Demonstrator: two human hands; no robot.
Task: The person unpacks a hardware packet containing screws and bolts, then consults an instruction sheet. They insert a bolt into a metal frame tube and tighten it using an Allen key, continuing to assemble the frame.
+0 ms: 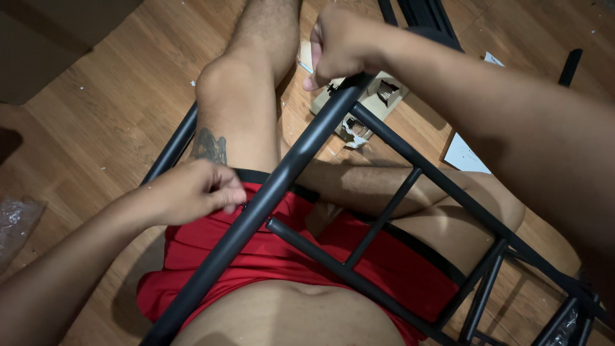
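- Up top, the right hand [339, 45] clenches the black metal frame [282, 179], which lies across the lap.
- Left hand [192, 192] pinches closed beside the frame's tube; what it holds is hidden.
- An open cardboard box [378, 96] on the wooden floor [102, 96] holds small torn packets.

We see dim, warm indoor light and soft shadows on the wooden floor [96, 115]. Our near forearms blur slightly and stretch towards the edges

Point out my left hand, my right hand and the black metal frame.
left hand [192, 192], head view, on the knuckles.
right hand [339, 41], head view, back of the hand.
black metal frame [282, 176], head view, on the long diagonal tube.
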